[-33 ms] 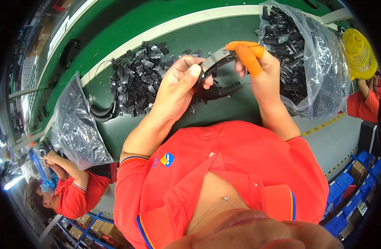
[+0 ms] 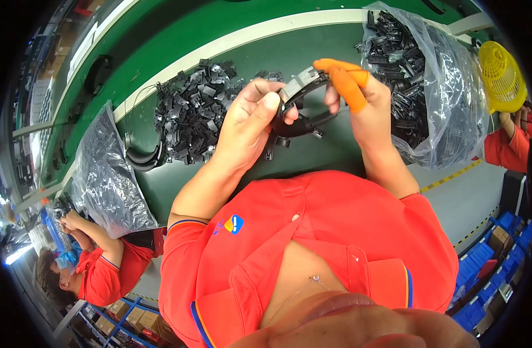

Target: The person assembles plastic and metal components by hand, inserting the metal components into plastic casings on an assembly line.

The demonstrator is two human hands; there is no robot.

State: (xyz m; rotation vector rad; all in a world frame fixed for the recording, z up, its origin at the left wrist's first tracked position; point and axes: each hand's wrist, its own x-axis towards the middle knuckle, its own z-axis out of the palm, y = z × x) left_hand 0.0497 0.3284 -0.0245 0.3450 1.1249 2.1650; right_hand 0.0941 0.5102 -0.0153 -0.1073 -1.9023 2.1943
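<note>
Nothing had moved since the earlier frame; both hands stayed put. The left hand (image 2: pixel 251 124) was clenched on a curved black plastic band (image 2: pixel 298 110), held above the green bench (image 2: pixel 219 35). The right hand (image 2: pixel 364 107), with orange rubber finger covers (image 2: pixel 344 84), pinched the band's grey end. Small glossy black clips (image 2: pixel 190 113) lay heaped behind, beside a crinkled clear bag (image 2: pixel 445 87) of parts.

We find bare green bench (image 2: pixel 335 153) beneath our hands; a heap of black clips (image 2: pixel 190 113) crowds the left, a clear bag of parts (image 2: pixel 440 98) blocks the right
</note>
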